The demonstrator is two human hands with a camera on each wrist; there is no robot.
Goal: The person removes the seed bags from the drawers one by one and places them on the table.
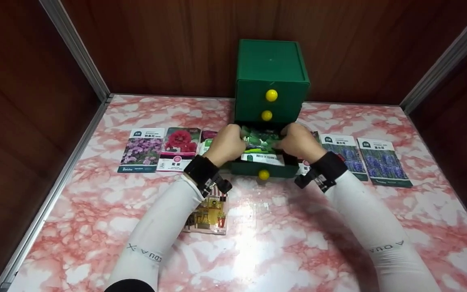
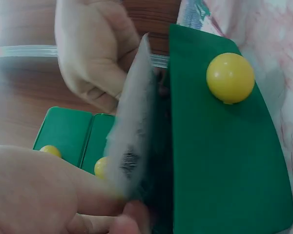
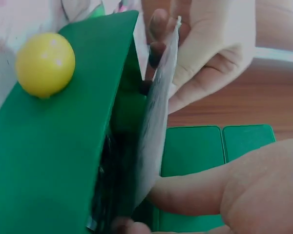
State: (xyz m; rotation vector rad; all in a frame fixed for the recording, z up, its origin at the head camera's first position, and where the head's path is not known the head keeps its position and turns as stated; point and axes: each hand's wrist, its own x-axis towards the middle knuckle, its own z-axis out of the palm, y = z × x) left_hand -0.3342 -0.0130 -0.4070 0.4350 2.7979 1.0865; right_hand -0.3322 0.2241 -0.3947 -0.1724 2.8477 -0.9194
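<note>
In the head view, my left hand (image 1: 227, 142) and right hand (image 1: 299, 141) hold opposite sides of a green and white seed packet (image 1: 262, 157). They are over the pulled-out bottom drawer (image 1: 243, 169) of a small green cabinet (image 1: 272, 61). From the left wrist, the packet (image 2: 132, 124) stands edge-on, pinched between thumb and fingers, close behind the drawer front (image 2: 224, 161) with its yellow knob (image 2: 230, 78). The right wrist view shows the packet (image 3: 158, 122) gripped at both sides too. Dark, shiny material (image 3: 101, 190) shows inside the drawer, too unclear to name.
Flower seed packets lie in a row: pink-purple (image 1: 141, 151) and red (image 1: 179, 147) ones at left, blue-purple ones (image 1: 384, 162) at right. Others are partly hidden by my hands. A yellowish picture packet (image 1: 210, 217) lies beside my left forearm. Wooden walls (image 1: 168, 48) enclose the marbled table (image 1: 274, 243).
</note>
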